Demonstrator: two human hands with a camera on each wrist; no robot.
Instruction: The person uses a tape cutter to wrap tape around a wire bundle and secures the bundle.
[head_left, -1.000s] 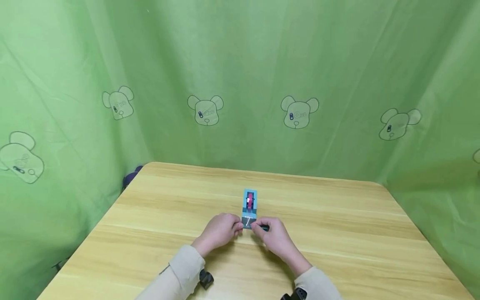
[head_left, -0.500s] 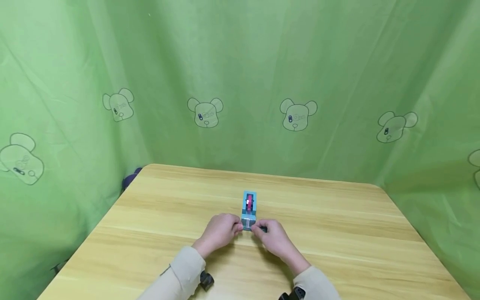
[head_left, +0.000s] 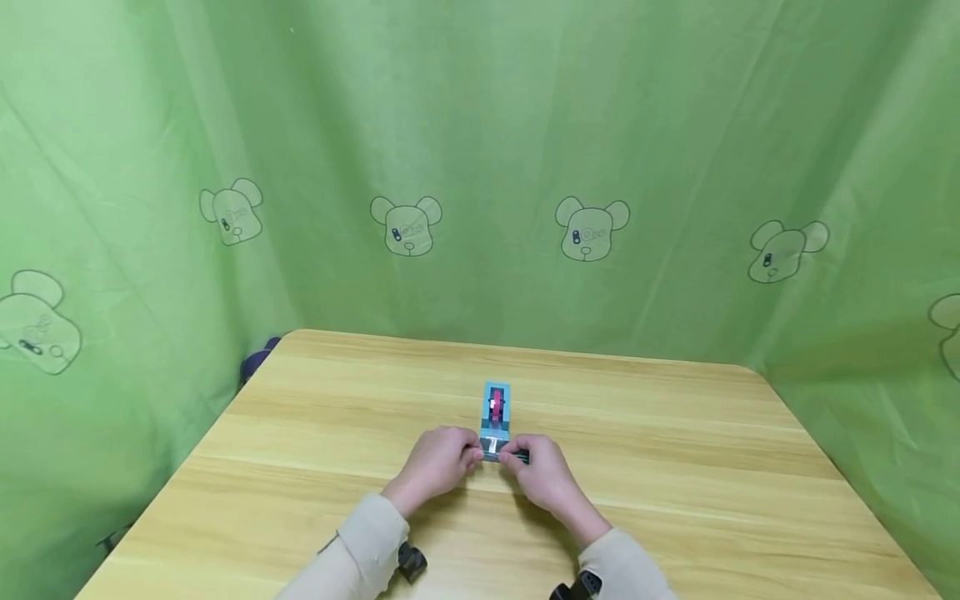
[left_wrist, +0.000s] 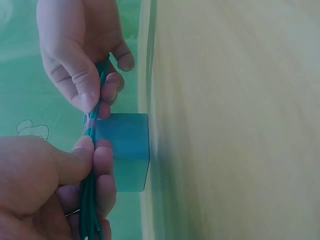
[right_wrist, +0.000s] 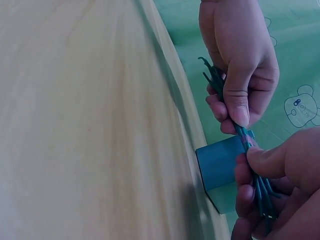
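Both hands pinch a thin bundle of green wires [left_wrist: 87,200], held level across the front of a blue tape dispenser [head_left: 486,408]. My left hand [head_left: 441,458] grips it on the left with thumb and curled fingers. On the other side, my right hand [head_left: 542,473] pinches it close to the middle, and loose wire ends stick out past the fingers. Between the two thumbs a short, shiny band of tape [right_wrist: 247,139] lies on the wires. The dispenser carries a pink-cored tape roll [head_left: 497,406]; its blue end [right_wrist: 220,159] sits right behind the bundle in the wrist views.
The wood-patterned table [head_left: 637,417] stretches out around the dispenser. Green curtains [head_left: 480,108] printed with bear heads enclose the back and sides. A dark purple object [head_left: 255,364] shows beyond the table's left edge.
Both hands keep hold of the wire bundle in nearly the same spot before the dispenser. The shiny streak at the dispenser's front has gone from slanted to nearly straight. The view shifts slightly.
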